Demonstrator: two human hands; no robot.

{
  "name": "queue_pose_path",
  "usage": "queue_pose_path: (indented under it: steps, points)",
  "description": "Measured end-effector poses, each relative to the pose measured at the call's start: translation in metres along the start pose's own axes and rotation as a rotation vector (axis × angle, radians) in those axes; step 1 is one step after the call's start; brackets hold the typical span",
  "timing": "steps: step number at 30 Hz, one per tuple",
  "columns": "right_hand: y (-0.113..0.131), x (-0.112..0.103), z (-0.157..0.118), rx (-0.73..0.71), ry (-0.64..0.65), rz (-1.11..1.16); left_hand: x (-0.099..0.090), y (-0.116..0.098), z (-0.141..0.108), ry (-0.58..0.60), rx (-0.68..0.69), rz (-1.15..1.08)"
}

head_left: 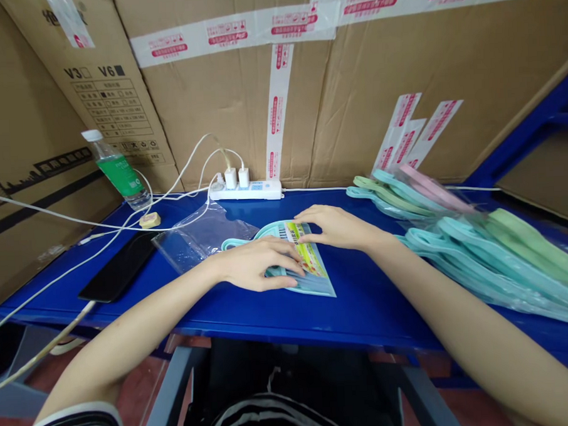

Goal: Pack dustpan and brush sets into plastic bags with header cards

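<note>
A light teal plastic scoop-like utensil [266, 230] with a handle and slots lies flat on the blue table, partly covered by my hands. Over its wide end lies a printed card [313, 257] in yellow-green, white and blue. My left hand [262, 263] rests palm down across the utensil and the card's left side, fingers spread. At the card's upper right edge is my right hand [334, 226], its fingers bent and its thumb apart from them, the tips touching the card. Just left of the utensil a clear plastic bag [204, 235] lies flattened.
On the right are bagged teal, green and pink utensils [483, 254] in piles. A black phone [121, 267], a water bottle [120, 173], a small yellowish block [149, 220] and a white power strip [259, 189] with loose cables stand left and back. Cardboard [223, 109] walls the rear.
</note>
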State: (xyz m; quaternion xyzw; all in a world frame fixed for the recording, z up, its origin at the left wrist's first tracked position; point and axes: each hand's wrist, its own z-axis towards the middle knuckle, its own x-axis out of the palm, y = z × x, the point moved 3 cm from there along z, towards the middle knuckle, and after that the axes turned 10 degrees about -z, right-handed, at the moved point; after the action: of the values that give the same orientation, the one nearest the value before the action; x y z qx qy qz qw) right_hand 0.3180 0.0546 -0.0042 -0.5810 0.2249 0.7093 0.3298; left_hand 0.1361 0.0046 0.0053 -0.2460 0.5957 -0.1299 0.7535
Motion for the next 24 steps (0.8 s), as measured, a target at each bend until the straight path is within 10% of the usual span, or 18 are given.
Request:
queue_pose_path:
  steps: [24]
  points:
    - [-0.003,0.002,-0.004,0.013,0.068,0.025,0.009,0.004,0.0,-0.009,0.036,0.167]
